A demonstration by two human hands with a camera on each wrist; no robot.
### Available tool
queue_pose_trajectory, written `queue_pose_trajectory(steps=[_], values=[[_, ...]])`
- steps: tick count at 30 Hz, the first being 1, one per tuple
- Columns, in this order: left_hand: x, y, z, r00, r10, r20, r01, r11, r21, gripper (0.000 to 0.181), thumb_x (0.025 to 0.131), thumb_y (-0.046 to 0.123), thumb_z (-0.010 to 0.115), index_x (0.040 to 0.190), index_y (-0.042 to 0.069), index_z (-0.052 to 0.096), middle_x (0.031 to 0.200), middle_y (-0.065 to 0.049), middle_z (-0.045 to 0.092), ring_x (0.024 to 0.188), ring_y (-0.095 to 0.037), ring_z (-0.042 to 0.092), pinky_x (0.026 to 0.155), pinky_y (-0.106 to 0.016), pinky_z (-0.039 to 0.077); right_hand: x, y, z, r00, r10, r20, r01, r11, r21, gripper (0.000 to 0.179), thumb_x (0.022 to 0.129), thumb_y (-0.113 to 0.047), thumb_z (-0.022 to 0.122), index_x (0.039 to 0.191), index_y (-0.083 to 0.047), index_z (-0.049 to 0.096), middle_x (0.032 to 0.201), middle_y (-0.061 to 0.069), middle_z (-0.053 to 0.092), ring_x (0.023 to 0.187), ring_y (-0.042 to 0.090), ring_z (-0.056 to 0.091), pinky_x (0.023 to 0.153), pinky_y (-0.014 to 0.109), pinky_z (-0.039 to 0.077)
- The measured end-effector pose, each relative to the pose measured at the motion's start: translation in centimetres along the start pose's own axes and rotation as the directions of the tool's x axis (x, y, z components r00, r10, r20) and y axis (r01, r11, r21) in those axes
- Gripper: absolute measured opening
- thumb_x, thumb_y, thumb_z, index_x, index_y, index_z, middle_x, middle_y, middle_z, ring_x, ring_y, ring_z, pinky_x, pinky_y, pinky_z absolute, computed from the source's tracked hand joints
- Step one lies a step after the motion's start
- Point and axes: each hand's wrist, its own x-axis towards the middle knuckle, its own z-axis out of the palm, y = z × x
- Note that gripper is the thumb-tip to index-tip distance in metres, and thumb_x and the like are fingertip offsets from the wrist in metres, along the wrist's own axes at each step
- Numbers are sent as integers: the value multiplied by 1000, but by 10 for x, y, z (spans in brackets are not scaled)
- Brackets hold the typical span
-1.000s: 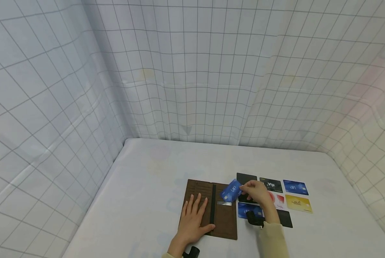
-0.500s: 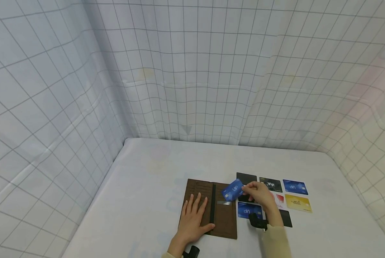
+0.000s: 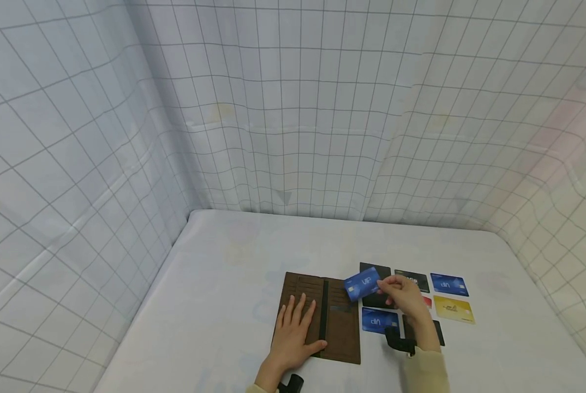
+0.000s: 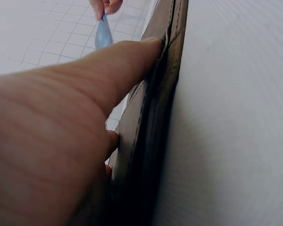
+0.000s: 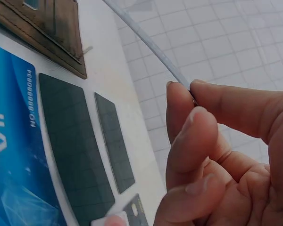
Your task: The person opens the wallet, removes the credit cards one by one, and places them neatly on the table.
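Note:
A brown card wallet point(image 3: 342, 344) lies spread open on the white table, with a dark strap down its middle. My left hand point(image 3: 293, 338) rests on its left half, fingers straight and spread, thumb reaching across to the strap. Between thumb and fingertips my right hand point(image 3: 405, 297) pinches a blue VIP card point(image 3: 362, 284) by its right end. The card is held up over the wallet's upper right corner and the black cards beside it. In the right wrist view the card point(image 5: 146, 40) appears edge-on; the left wrist view shows the left thumb point(image 4: 127, 56) against the wallet's edge.
Several cards lie in rows right of the wallet: a blue VIP card point(image 3: 380, 320), black ones point(image 3: 375, 301), a black VIP card point(image 3: 416, 280), another blue card point(image 3: 449, 284) and a yellow card point(image 3: 454, 309). My right hand partly covers a red-and-white card. Gridded white curtains enclose the table.
My right hand has drawn the blue VIP card rightward and slightly up, away from the wallet's right half, and the card has turned nearer to level. The left hand stays in place.

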Motion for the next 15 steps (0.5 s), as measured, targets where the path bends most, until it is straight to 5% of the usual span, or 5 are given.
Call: queue_pose_trajectory(steps=[7, 15], values=[[0, 0, 2, 1000, -4, -2, 4, 1000, -4, 85, 83, 53, 64, 148, 7, 34, 153, -19, 21, 140, -42, 11, 109, -58, 9, -10, -6, -18, 999, 35, -31, -33, 997, 75, 30, 91, -24, 66, 102, 2, 56, 87, 17, 67, 58, 17, 53, 50, 23, 44], [1, -1, 2, 1000, 8, -14, -8, 1000, 1, 84, 84, 54, 63, 147, 7, 34, 152, -20, 22, 139, -42, 12, 108, -58, 10, -19, -3, -43, 996, 47, -75, -44, 998, 44, 38, 92, -32, 64, 106, 2, 54, 82, 6, 66, 66, 16, 51, 55, 24, 44]])
